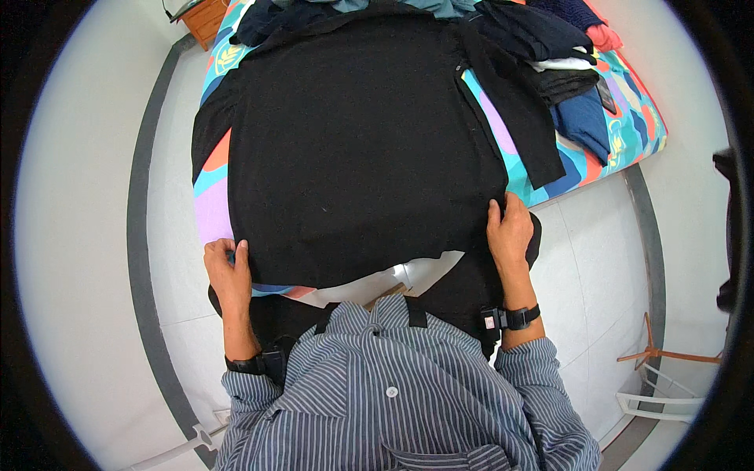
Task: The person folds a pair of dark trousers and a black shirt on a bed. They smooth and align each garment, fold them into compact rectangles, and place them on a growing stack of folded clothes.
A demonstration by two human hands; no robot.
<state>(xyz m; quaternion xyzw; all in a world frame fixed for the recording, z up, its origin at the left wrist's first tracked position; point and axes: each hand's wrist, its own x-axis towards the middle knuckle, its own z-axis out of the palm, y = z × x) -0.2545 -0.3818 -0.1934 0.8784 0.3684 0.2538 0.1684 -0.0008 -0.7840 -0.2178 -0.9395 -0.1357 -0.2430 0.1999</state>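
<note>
A black long-sleeved top (365,153) lies spread over a mattress, its hem toward me. My left hand (228,268) pinches the garment's near left corner between thumb and fingers. At the near right corner, my right hand (510,229) grips the edge the same way. One sleeve (524,118) stretches out at an angle on the right. The other sleeve (213,123) bends down along the left side. The garment's far end reaches the clothes behind it, and its neckline is hard to make out.
A colourful patterned sheet (639,126) covers the mattress. Dark folded clothes (530,32), blue denim (583,120) and a phone (605,96) lie at the right. Teal fabric (436,7) is at the back. A wooden stand (652,352) and white rack (660,406) are at lower right.
</note>
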